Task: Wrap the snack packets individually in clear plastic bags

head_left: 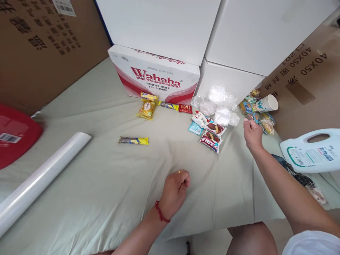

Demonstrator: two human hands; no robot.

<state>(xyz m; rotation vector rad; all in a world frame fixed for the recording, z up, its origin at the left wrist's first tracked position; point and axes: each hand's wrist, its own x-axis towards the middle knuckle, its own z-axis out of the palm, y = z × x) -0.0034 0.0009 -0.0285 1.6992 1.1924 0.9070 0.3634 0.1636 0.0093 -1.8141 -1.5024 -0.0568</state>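
My left hand [175,191] rests as a loose fist on the pale green sheet [106,177], a ring on one finger and a red cord at the wrist; nothing shows in it. My right hand [252,134] reaches out to the right with fingers curled, close to a heap of clear plastic bags [219,104] and a pile of snack packets [256,115]. Whether it pinches anything I cannot make out. Red-and-white snack packets [212,134] lie just left of it. A yellow bar [133,140] lies alone further left.
A Wahaha water carton [156,76] and white boxes [239,35] stand at the back, yellow snack packets [147,106] before them. A paper cup [267,103] lies on its side. A plastic film roll [42,177] and red lid [16,136] lie left, a detergent jug [312,150] right.
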